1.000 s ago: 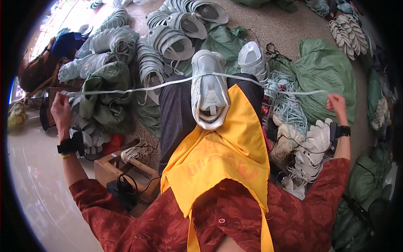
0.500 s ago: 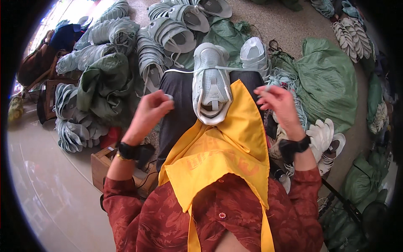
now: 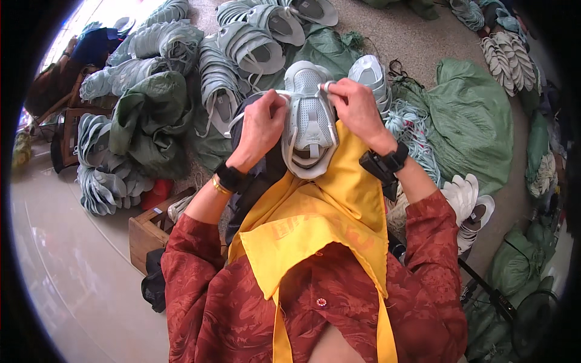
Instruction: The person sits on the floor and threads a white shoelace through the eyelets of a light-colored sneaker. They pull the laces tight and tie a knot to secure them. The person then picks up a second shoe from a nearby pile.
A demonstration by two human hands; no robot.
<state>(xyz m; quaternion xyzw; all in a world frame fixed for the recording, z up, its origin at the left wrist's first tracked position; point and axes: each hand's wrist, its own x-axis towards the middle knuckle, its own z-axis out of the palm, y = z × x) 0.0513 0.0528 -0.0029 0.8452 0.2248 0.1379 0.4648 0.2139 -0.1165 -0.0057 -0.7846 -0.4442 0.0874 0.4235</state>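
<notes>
Though pale, a mesh-topped grey shoe

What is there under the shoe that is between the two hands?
Beside the shoe, dark trousers show at left and a yellow apron at right, so it seems to rest on these. What exactly touches its bottom cannot be seen; the shoe covers it.

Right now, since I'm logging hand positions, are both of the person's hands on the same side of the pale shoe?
No, the left hand is at the left of the pale shoe, the right hand at its right.
</notes>
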